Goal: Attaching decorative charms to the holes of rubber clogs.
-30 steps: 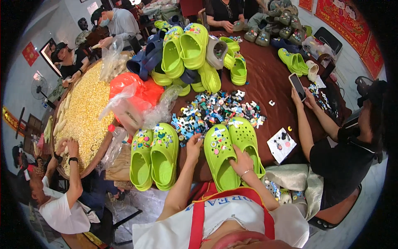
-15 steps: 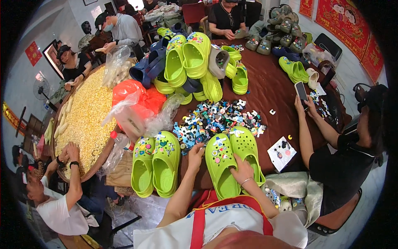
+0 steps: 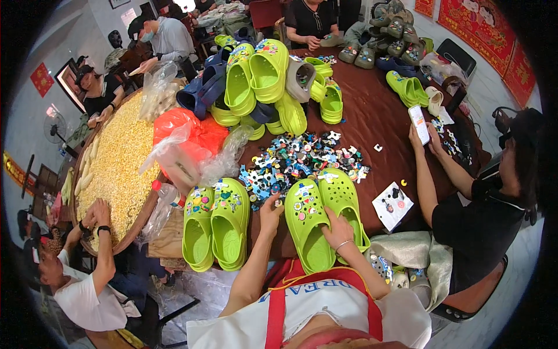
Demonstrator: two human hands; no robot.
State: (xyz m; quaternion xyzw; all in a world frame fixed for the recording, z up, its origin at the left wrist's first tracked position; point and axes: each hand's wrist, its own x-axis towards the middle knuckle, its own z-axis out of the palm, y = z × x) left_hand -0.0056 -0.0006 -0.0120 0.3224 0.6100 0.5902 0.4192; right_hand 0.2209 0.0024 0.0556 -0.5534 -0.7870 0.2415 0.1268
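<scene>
A lime-green clog (image 3: pixel 306 216) with several shoe charms pressed into its toe stands at the table's front edge. My right hand (image 3: pixel 337 228) is closed on its side, by the foot opening. Its mate (image 3: pixel 343 195), with one charm visible near the toe tip and mostly bare holes, is partly hidden behind that hand. To the left, my left hand (image 3: pixel 269 214) is at the near edge of a heap of small colourful charms (image 3: pixel 302 160). The fingers are pinched together; whatever they hold is too small to name. A decorated pair of lime clogs (image 3: pixel 229 224) sits left of my left arm.
Green, navy and grey clogs (image 3: pixel 269 70) are piled behind the charms. At left are a red plastic bag (image 3: pixel 186 131), a bottle (image 3: pixel 168 193) and a round tray of corn kernels (image 3: pixel 125 151). A person at right holds a phone (image 3: pixel 418 125) beside a white sheet (image 3: pixel 395 206).
The whole view has shifted slightly. Both my hands stay in nearly the same places, the right still on the clog. The phone screen at right has turned from dark to bright.
</scene>
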